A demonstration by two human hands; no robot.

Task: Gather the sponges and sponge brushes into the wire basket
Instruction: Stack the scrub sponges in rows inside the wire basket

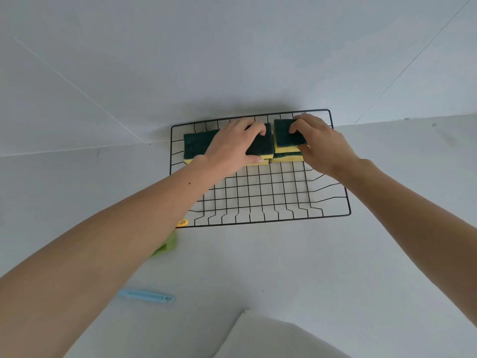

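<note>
A black wire basket (260, 195) stands on the white table against the wall. Yellow sponges with dark green scouring tops lie along its far side. My left hand (233, 146) rests on top of the left sponges (197, 144), fingers curled over their far edge. My right hand (321, 143) grips the top sponge of the right stack (284, 136), thumb at its front, fingers over its back. A light green sponge brush (167, 245) with a yellow handle end (183, 223) lies left of the basket, mostly hidden under my left forearm. A light blue brush handle (147, 296) lies nearer me.
The basket's near half holds nothing. A white wall rises right behind the basket. A pale grey object (278, 337) fills the bottom edge of the view, near my body.
</note>
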